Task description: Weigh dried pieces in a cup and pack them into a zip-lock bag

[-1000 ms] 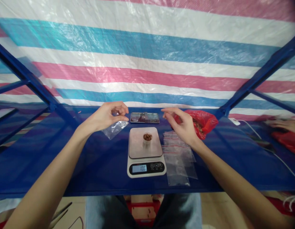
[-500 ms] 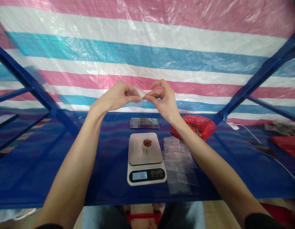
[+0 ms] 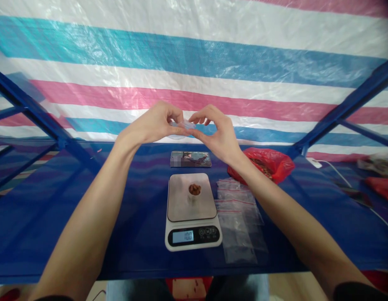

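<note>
1. Left hand (image 3: 152, 124) raised above the table, forearm running up from lower left, wrist bent slightly inward. Fingers curled, thumb and forefinger tips pinched together on the left edge of a small clear plastic bag (image 3: 182, 125).
2. Right hand (image 3: 218, 136) raised to the same height, forearm coming up from lower right. Thumb and forefinger clamped on the bag's right edge; the other fingers arch loosely above it.
3. The bag sits between the two sets of fingertips, held in the air and crumpled; its mouth cannot be made out. Fingertips of both hands nearly meet across it.
4. Straight below the fingertips, on the blue table (image 3: 55, 217): a phone (image 3: 190, 159) lying flat, and nearer the body a digital scale (image 3: 192, 211), display reading 10.0.
5. On the scale plate, a small cup (image 3: 194, 191) with brown pieces inside, well below the pinching fingers and untouched.
6. Below and right of the right-hand fingers: a loose stack of flat clear zip bags (image 3: 239, 217) just beside the scale.
7. Under the right wrist, further back: a red plastic bag (image 3: 269, 164), open, brown contents visible.
8. Behind the hands: a striped tarp (image 3: 194, 62), pink, white and blue.
</note>
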